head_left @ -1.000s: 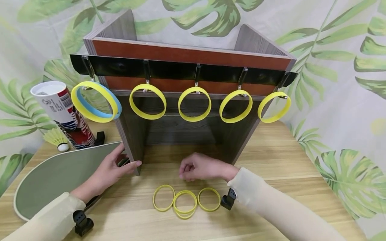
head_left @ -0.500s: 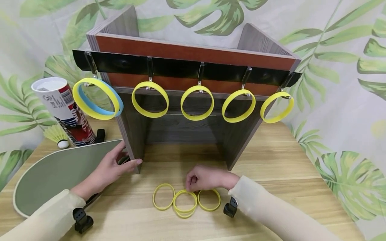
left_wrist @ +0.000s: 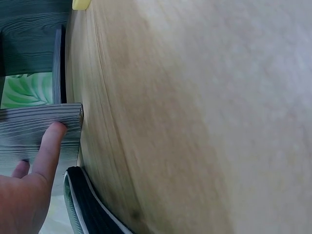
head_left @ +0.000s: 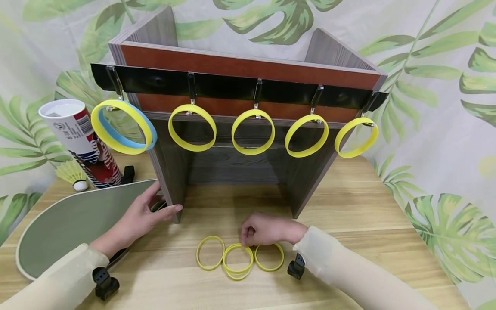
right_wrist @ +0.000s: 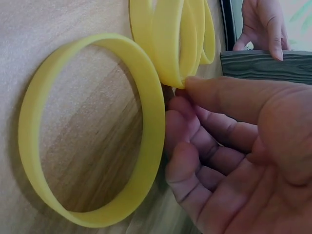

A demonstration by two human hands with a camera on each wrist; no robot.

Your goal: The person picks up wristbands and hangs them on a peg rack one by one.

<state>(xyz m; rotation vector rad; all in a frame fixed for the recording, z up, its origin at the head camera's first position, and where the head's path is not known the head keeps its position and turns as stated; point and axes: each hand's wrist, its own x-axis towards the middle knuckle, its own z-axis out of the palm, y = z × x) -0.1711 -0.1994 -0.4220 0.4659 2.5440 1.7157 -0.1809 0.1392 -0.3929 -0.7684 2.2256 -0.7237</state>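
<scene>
At the near left corner of a grey wooden shelf unit (head_left: 166,172), my left hand (head_left: 145,215) grips the side panel (left_wrist: 39,131), thumb on its front edge and the fingers mostly hidden behind. My right hand (head_left: 263,230) is low over the table, with curled fingers. Its thumb and forefinger pinch the edge of a yellow silicone wristband (right_wrist: 165,44) in the overlapping middle pair. One single yellow wristband (right_wrist: 31,131) lies on the right, partly covered by the hand in the head view, and another yellow band (head_left: 198,254) lies on the left.
Yellow wristbands (head_left: 253,150) hang from hooks on a black strip (head_left: 224,88) across the unit; the leftmost hook also carries a blue band (head_left: 116,137). Left of the unit are a printed tube (head_left: 83,137), a shuttlecock (head_left: 73,174) and a green oval case (head_left: 73,224).
My right hand has come down and slightly right to the middle wristbands, then stayed there. The left hand keeps its grip on the panel. The head view has shifted slightly.
</scene>
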